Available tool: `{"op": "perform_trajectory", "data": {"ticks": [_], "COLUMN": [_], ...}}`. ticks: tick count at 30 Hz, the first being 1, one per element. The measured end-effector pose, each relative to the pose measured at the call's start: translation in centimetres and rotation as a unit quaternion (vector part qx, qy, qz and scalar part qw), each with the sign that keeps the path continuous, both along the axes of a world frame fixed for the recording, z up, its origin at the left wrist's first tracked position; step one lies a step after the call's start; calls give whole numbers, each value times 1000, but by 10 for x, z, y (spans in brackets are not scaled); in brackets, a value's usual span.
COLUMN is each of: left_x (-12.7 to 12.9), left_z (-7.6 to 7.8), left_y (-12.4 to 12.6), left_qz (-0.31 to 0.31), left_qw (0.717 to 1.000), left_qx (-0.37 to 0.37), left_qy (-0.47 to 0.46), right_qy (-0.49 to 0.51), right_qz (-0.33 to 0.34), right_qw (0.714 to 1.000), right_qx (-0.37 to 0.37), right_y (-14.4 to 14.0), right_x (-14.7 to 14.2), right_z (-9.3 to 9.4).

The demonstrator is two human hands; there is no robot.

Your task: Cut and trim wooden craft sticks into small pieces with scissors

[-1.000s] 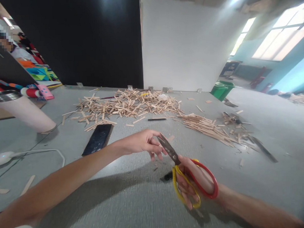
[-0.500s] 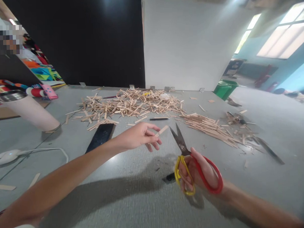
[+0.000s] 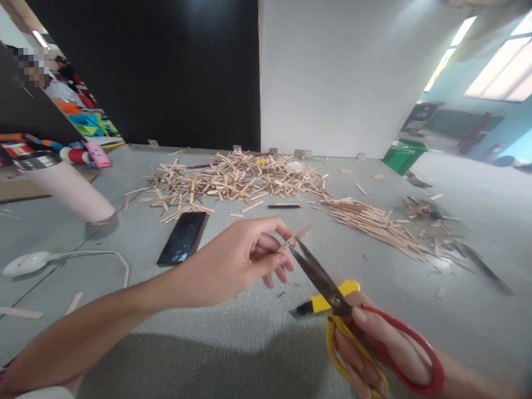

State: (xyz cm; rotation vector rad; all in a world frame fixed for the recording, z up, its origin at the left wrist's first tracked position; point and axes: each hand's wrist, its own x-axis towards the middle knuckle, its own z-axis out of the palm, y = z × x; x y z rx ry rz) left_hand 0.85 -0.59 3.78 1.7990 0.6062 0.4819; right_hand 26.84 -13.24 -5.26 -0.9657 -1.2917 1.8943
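Observation:
Pinched between the thumb and forefinger of my left hand (image 3: 246, 255) is a thin wooden craft stick (image 3: 304, 231), its free end pointing up and right. My right hand (image 3: 362, 341) has its fingers through the red and yellow handles of a pair of scissors (image 3: 318, 274). The scissor blades are slightly parted, their tips right at the stick beside my left fingertips; whether they touch it I cannot tell. Below the blades a yellow and black utility knife (image 3: 322, 304) lies on the grey table (image 3: 236, 334), partly covered by the scissors.
A heap of craft sticks (image 3: 230, 180) spreads across the back, with a neater pile (image 3: 371, 222) to the right. A dark phone (image 3: 183, 237), a pink tumbler (image 3: 69, 186), a white mouse-like device (image 3: 27, 263) with cable, and a black pencil (image 3: 285, 206) lie around. A green bin (image 3: 403, 155) stands beyond.
The scissors have come to the stick, their blades closing somewhat and my right hand lowering. My left hand is nearer and has turned, still pinching the stick. More of the utility knife shows.

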Motion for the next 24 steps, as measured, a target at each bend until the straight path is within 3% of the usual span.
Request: {"op": "perform_trajectory", "data": {"ticks": [9,24], "left_x": [-2,-1], "left_z": [8,5], "left_y": [-8,-14], "left_qz": [14,65], "left_qw": [999,988], "left_qx": [27,118], "left_qy": [30,70], "right_qy": [-11,-64], "right_qz": [-2,-39], "right_qw": [999,997], "right_qx": [40,35], "right_y": [-1,-11], "right_x": [3,-3], "right_z": [-5,-4]}}
